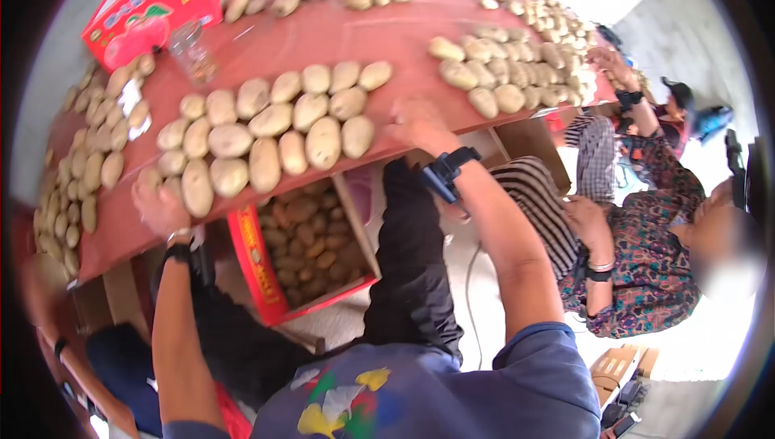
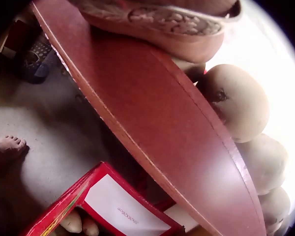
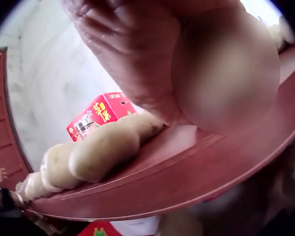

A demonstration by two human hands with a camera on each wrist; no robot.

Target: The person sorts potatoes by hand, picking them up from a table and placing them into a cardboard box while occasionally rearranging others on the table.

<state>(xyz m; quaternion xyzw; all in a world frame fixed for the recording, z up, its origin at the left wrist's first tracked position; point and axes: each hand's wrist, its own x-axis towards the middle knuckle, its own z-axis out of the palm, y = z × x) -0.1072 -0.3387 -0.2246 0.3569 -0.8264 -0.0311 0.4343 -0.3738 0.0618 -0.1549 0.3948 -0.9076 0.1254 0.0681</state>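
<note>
Rows of potatoes point(image 1: 271, 120) lie side by side on a red table point(image 1: 323, 31) in the head view. At the left end of these rows, my left hand point(image 1: 161, 209) rests at the table's near edge, its fingers beside the end potatoes. My right hand point(image 1: 420, 124) is low over the table just past the right end of the rows, with a gap to the nearest potato. In the right wrist view its palm point(image 3: 137, 59) is at the tabletop, partly covered by a blur. Potatoes point(image 2: 238, 103) also line the table in the left wrist view.
Under the table stands a red open box point(image 1: 266, 277) filled with potatoes. A red carton point(image 1: 153, 11) and a clear jar point(image 1: 192, 53) are at the back left. More potato rows point(image 1: 504, 71) lie to the right, near another person's hand point(image 1: 613, 67). Someone in a patterned top point(image 1: 646, 253) sits at right.
</note>
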